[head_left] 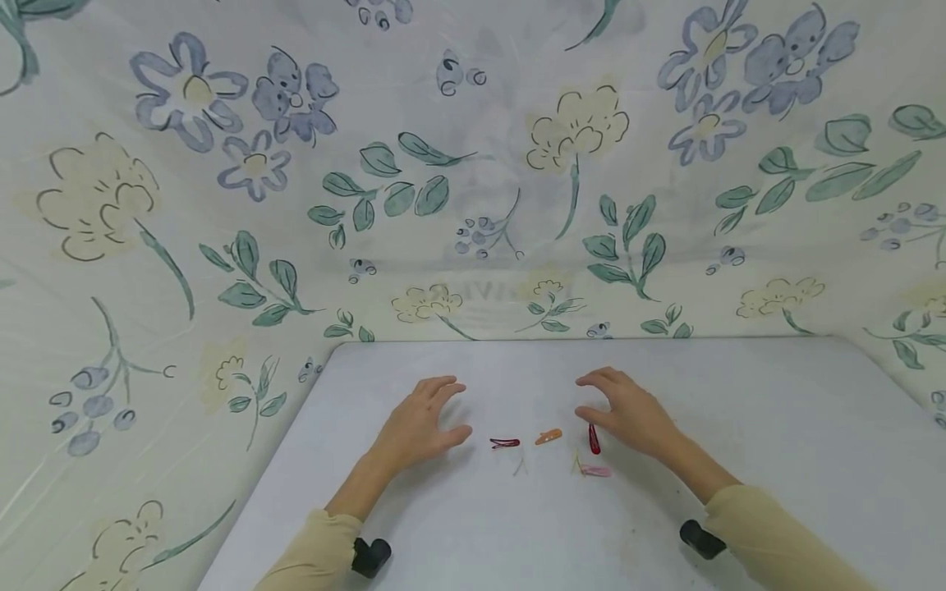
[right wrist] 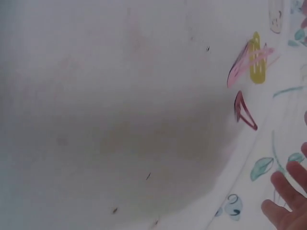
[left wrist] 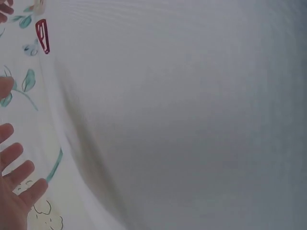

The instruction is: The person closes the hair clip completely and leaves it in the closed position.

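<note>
Several hair clips lie on the white table between my hands. A dark red clip (head_left: 506, 443) with its arms spread is nearest my left hand (head_left: 420, 423), which hovers with fingers apart and holds nothing. Right of it lies an orange clip (head_left: 548, 437). My right hand (head_left: 628, 410) is held above another red clip (head_left: 594, 439), partly covering it from the head view, and grips nothing. In front of that clip is a pink clip (head_left: 595, 471), crossed with a yellow clip (right wrist: 257, 57) in the right wrist view. A faint pale clip (head_left: 521, 468) lies below the dark red one.
A white table (head_left: 443, 533) spreads under both hands. Behind and to the sides hangs a flower-printed sheet (head_left: 488, 123). Black wrist cameras (head_left: 371, 558) sit at both sleeves. Small dark specks (right wrist: 114, 210) dot the table on the right.
</note>
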### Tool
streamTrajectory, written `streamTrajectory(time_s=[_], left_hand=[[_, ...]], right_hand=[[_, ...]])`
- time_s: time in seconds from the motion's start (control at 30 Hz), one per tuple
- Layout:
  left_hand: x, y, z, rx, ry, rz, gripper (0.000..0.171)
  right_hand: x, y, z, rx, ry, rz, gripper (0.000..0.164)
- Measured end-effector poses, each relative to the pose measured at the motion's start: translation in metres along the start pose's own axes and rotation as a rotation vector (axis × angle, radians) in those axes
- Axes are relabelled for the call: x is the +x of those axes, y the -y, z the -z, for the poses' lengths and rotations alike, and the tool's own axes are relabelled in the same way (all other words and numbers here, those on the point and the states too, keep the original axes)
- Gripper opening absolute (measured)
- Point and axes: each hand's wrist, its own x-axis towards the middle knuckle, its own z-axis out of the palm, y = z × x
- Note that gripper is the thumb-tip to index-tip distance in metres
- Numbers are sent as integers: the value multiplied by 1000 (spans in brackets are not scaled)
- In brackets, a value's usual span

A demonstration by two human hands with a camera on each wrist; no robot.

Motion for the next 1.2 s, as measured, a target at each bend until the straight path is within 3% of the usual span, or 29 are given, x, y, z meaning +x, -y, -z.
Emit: streamTrajectory(time_s=[0.2, 0.83, 1.2], left_hand=[[-1, -1, -4, 6, 33, -13, 59], [3, -15, -10, -26, 50, -81, 50], [7, -24, -15, -11, 121, -85, 49]], right_hand=[[2, 12, -7, -8, 37, 6, 44], [10, 32, -21, -5, 80, 13, 44], [16, 47, -31, 8, 130, -26, 43]])
